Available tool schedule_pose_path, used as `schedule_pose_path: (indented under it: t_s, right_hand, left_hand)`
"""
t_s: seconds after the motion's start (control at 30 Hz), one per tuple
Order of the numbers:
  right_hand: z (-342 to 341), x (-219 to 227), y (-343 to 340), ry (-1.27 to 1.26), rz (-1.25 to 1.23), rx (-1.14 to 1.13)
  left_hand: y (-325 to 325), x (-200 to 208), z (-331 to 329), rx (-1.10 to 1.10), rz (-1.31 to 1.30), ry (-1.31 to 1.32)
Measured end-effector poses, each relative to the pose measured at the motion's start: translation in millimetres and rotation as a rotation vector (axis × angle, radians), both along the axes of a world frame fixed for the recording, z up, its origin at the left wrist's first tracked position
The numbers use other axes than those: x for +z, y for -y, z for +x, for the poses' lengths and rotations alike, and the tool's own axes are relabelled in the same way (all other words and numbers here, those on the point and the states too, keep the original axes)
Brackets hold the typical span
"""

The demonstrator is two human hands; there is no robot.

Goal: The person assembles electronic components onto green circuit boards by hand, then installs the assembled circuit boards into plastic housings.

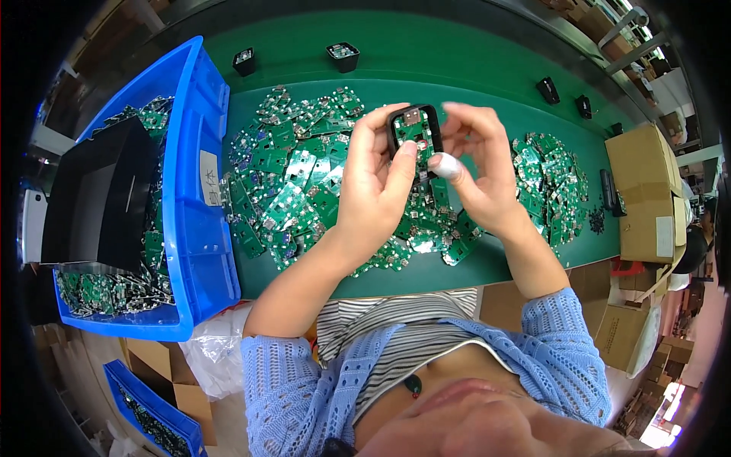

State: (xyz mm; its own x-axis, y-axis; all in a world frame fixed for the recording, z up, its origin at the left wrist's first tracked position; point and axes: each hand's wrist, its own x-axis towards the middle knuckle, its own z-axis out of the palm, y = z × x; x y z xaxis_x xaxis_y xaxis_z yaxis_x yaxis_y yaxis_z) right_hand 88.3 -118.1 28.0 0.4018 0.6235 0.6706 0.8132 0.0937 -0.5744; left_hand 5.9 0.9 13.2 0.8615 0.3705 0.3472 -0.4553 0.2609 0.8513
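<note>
Above the middle of the bench, my left hand (371,186) grips a small black plastic housing (392,137), the thumb pressed on its lower part. Inside the housing lies a green circuit board (421,131) with small metal parts. At the housing's right side is my right hand (489,174), its thumb and curled fingers apart and nothing visible between them. A whitish wrap covers its thumb tip, which is close to the housing's edge; whether it touches cannot be made out. Below and behind both hands spreads a heap of loose green circuit boards (293,179).
A blue bin (199,228) full of boards stands left, with a black box (99,198) on top. Another board pile (550,183) lies right, near a cardboard box (643,190). Small black cups (343,57) line the green bench's (457,87) back edge. A smaller blue bin (152,415) is lower left.
</note>
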Motion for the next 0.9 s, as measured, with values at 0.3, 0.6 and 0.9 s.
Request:
schedule_pose_path:
  t_s: [0.3, 0.6, 0.9]
  right_hand:
    - [-2.8, -1.3, -0.9, -0.821, 0.009, 0.275]
    - [3.4, -16.3, -5.0, -0.655, 0.122, 0.344]
    - [1.3, -12.9, -5.5, -0.553, -0.017, 0.171]
  left_hand:
    - [-0.1, -2.0, -4.0, 0.138, 0.31, 0.047]
    - [1.8, -6.9, -3.9, 0.17, 0.361, 0.082]
    - [-2.6, -6.7, 3.0, 0.102, 0.101, 0.06]
